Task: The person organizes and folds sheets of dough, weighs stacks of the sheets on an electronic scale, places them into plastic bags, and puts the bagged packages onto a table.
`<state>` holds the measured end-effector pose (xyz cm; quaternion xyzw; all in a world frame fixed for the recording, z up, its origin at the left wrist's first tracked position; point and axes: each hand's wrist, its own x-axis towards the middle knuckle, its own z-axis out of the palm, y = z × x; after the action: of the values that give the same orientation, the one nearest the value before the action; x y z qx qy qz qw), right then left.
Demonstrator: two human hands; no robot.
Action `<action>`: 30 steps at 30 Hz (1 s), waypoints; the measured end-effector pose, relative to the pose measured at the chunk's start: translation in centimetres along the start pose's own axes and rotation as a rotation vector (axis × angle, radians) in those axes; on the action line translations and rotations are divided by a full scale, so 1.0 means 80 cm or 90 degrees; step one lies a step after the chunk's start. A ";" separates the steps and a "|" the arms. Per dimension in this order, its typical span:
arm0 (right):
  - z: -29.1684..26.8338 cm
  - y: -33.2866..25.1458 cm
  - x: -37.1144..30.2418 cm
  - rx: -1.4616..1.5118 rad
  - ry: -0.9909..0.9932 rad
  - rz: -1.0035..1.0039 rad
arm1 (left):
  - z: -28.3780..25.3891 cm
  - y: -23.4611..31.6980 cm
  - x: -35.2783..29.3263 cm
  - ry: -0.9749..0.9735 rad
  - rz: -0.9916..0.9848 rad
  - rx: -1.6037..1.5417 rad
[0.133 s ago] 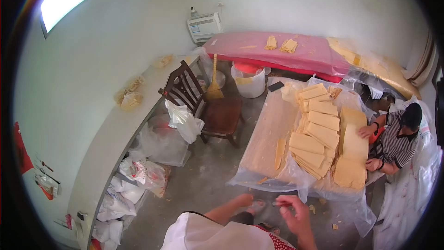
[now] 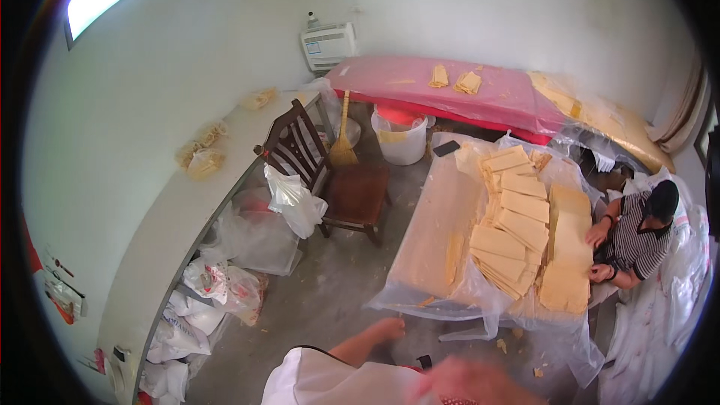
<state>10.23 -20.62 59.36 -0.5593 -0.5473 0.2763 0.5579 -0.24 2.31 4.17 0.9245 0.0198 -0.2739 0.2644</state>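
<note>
My left hand hangs in front of my white top, over the grey floor, short of the plastic-covered table. Its fingers are small and turned away, so their pose is unclear. My right hand is smeared by motion, low and close to my body, and nothing can be made out in it. A small dark object shows just beside it. Farther off, overlapping stacks of flat yellowish sheets cover part of the table. Neither hand touches them.
A person sits at the table's right side, hands on a sheet pile. A phone lies at the far corner. Left stand a wooden chair, a long counter with bags beneath, a broom and a white bucket.
My right hand has dropped lower and nearer my body, and is now blurred. The left hand has shifted slightly left. The view has moved a little.
</note>
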 end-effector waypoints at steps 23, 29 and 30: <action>0.238 0.189 0.480 0.178 -0.171 0.010 | -0.355 -0.578 -0.261 0.794 -0.553 -0.493; 0.226 0.338 0.439 -0.012 0.090 0.250 | -0.431 -0.622 -0.212 0.809 -0.425 -0.402; 0.243 0.364 0.441 -0.022 0.050 0.246 | -0.416 -0.667 -0.250 0.864 -0.419 -0.364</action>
<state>9.96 24.59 38.68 -0.6741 -0.4121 0.3467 0.5055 -10.42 66.99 12.65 0.7326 0.5166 0.2994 0.3267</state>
